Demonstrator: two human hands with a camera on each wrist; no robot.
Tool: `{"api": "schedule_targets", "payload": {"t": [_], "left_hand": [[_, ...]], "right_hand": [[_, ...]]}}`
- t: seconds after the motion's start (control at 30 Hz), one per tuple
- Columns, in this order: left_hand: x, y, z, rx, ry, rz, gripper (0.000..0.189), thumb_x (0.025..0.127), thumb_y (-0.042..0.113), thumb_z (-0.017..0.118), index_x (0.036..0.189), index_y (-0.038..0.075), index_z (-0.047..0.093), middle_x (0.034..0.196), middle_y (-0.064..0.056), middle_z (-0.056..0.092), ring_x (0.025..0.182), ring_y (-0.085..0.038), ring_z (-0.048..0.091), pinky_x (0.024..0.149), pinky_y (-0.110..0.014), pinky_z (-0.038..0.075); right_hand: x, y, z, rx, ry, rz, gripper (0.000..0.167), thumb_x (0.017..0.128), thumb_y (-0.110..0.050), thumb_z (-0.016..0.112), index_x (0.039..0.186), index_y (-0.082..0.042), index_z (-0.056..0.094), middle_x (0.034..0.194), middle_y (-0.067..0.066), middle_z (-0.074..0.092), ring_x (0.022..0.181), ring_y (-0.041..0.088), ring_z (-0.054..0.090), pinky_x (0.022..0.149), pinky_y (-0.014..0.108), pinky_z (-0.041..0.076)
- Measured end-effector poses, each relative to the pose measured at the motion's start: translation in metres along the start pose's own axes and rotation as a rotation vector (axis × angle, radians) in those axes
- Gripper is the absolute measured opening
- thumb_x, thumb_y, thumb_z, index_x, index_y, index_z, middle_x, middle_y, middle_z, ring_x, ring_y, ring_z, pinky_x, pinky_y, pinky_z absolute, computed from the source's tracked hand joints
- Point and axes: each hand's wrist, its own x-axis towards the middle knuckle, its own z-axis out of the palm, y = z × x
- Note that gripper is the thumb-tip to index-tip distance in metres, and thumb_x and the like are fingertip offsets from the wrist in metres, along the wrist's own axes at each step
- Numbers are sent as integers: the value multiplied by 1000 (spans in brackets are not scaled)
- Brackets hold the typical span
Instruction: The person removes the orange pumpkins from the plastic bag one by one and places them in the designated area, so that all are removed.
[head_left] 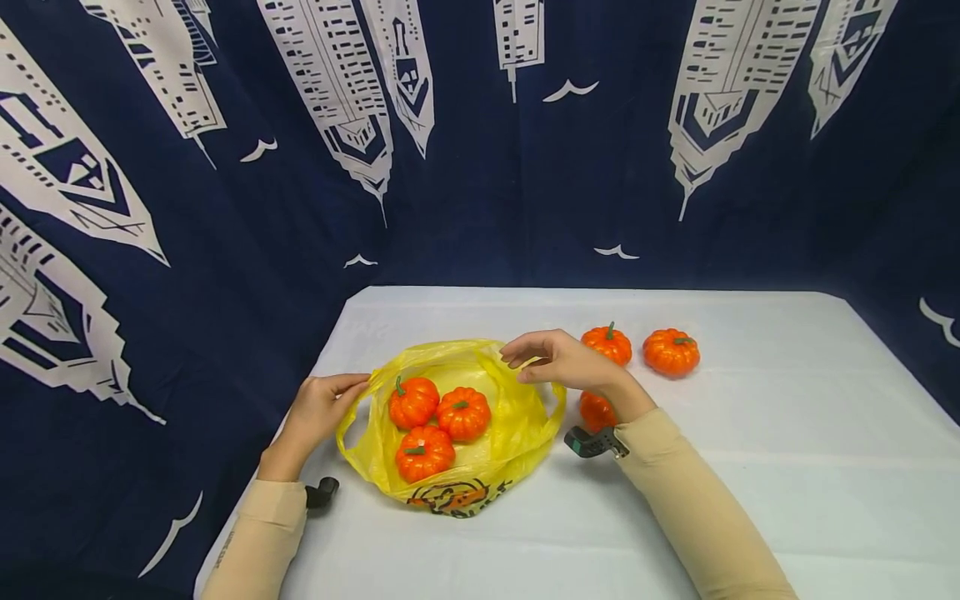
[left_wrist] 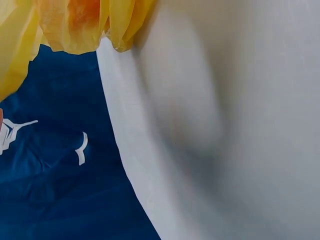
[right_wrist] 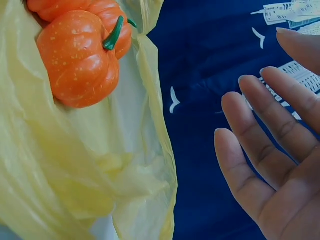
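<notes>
A yellow plastic bag (head_left: 525,425) lies spread on the white table with its mouth facing up. Inside it sit three small orange pumpkins: one at the back left (head_left: 414,403), one at the right (head_left: 463,414) and one in front (head_left: 424,454). My left hand (head_left: 311,417) pinches the bag's left handle between thumb and fingers. Over the right part of the bag's rim hovers my right hand (head_left: 562,362), its fingers loosely bent and holding nothing. In the right wrist view, that hand (right_wrist: 295,200) has its fingers spread, apart from the bag (right_wrist: 165,190).
Right of the bag stand three more pumpkins: one behind the right hand (head_left: 611,343), one farther right (head_left: 671,352), and one partly hidden by the right wrist (head_left: 597,410). A dark blue printed cloth (head_left: 517,217) hangs beyond the table (head_left: 787,400).
</notes>
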Motion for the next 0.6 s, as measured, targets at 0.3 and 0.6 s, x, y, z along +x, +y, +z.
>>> {"api": "schedule_targets", "payload": {"t": [0.3,0.6], "left_hand": [[0,3,1,-3,-6,-23,14,87,3,75,100,-2,79,96,-18,77,88,-32,76,76,-46,62],[-1,3,0,-9,-14,-25,15,87,2,75,101,-2,78,97,-18,77,89,-32,76,77,-45,62]], "right_hand": [[18,2,7,27,-39,-9,43,93,-4,68,135,0,59,136,19,62,126,39,57,99,36,57],[27,7,11,17,-50,27,45,92,-3,67,136,0,58,137,20,60,127,41,56,100,38,57]]}}
